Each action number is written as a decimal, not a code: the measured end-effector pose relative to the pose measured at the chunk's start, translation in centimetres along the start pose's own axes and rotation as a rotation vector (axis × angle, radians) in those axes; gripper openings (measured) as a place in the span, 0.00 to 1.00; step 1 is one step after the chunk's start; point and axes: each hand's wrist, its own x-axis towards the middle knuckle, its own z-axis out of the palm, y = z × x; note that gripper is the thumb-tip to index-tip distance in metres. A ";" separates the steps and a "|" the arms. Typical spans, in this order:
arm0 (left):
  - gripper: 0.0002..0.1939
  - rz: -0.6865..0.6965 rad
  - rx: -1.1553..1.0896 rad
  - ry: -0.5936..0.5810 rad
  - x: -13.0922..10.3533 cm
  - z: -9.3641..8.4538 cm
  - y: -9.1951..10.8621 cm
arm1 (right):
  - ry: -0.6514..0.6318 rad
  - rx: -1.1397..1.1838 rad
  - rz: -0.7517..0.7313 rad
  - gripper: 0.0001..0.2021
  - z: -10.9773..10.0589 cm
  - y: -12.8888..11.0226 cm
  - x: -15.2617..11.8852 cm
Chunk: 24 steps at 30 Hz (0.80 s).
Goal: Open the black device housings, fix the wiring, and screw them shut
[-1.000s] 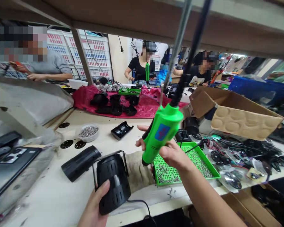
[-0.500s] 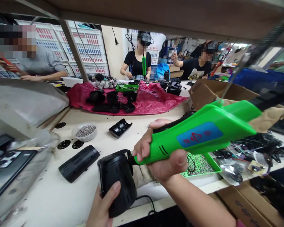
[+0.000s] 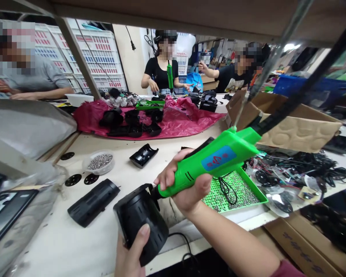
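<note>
My right hand point(image 3: 187, 184) is wrapped around a green electric screwdriver point(image 3: 198, 169), which slants down to the left. Its tip end meets the upper right side of a black plastic housing point(image 3: 145, 223); the bit itself is hidden. My left hand point(image 3: 134, 250) grips that housing from below, thumb across its front. A black cable point(image 3: 183, 238) runs out from the housing's lower right. On the table to the left lies a black half-shell point(image 3: 93, 202), and a smaller black shell point(image 3: 144, 155), hollow side up, sits farther back.
A tub of screws point(image 3: 99, 161) stands beside several black discs point(image 3: 73, 180). At right are a green screw tray point(image 3: 262, 197), a cardboard box point(image 3: 300, 132) and tangled wires. Black parts rest on a pink bag point(image 3: 187, 123). Several co-workers sit across the table.
The screwdriver's rear end has swung left and away, and it stays against the housing. The housing has shifted slightly left. Across the table, the middle co-worker's hands have spread apart.
</note>
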 end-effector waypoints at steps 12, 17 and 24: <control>0.37 0.113 0.091 -0.058 0.1 0.7 1.8 | -0.096 0.030 -0.015 0.23 1.3 -5.3 -0.5; 0.35 0.206 0.116 -0.076 -0.4 1.7 1.8 | -0.215 0.064 0.009 0.24 2.6 -4.2 -1.3; 0.32 0.078 0.150 -0.155 -0.4 1.3 1.9 | -0.200 0.001 -0.003 0.19 2.8 -4.8 -1.4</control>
